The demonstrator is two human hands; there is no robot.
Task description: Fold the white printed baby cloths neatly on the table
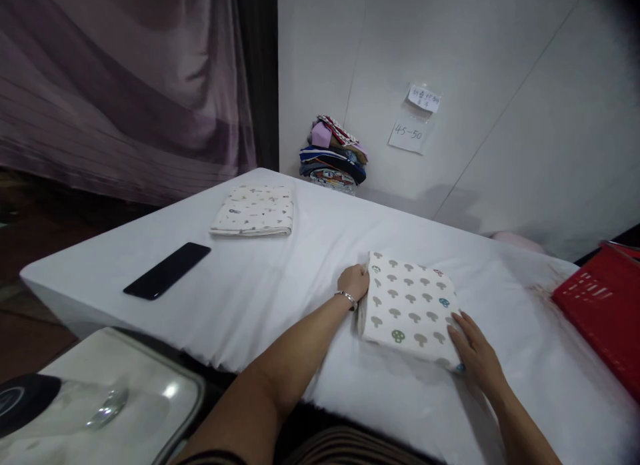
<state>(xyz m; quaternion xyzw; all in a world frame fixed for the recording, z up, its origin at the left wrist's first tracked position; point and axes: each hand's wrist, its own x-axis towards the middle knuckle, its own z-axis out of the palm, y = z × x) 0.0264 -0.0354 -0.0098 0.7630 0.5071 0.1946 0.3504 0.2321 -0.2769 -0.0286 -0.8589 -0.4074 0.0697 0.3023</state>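
A folded white cloth with a mushroom print (411, 298) lies in front of me on the white-covered table (300, 278). My left hand (354, 282), with a bracelet at the wrist, is closed on the cloth's left edge, its fingertips hidden behind the fold. Along the right edge rests my right hand (475, 348), fingers stretched out and touching the cloth's side and top. Farther back to the left is a second folded white cloth with a small scattered print (256, 211), touched by neither hand.
A black phone (167, 270) lies at the table's left. Behind the table is a stack of folded clothes (334, 155) by the wall. A red bag (605, 305) sits at the right edge. Lower left stands a pale glossy surface (145, 385) with a dark round object.
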